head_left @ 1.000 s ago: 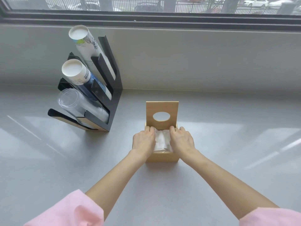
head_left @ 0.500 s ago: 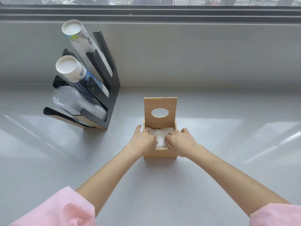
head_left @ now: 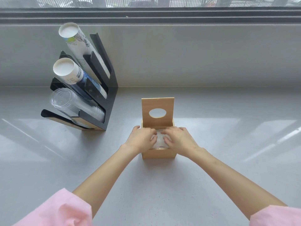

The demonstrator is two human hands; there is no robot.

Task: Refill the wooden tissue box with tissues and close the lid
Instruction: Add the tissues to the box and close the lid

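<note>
A small wooden tissue box (head_left: 158,154) stands on the grey counter in front of me. Its lid (head_left: 157,112), with an oval hole, is swung up and stands upright at the back. White tissues (head_left: 160,139) fill the open top. My left hand (head_left: 141,139) rests palm down over the box's left half, fingers curled onto the tissues. My right hand (head_left: 178,139) lies over the right half in the same way. Both hands cover most of the tissues, and the fingertips look blurred.
A black tiered cup holder (head_left: 104,95) stands at the back left, holding two sleeves of paper cups (head_left: 76,41) and a stack of clear plastic cups (head_left: 73,105). A low grey wall and a window sill (head_left: 195,15) run behind the counter (head_left: 228,136).
Both hands moved from the box's side edges inward over the tissues, pressing them lower into the box. The view has tilted down a little.
</note>
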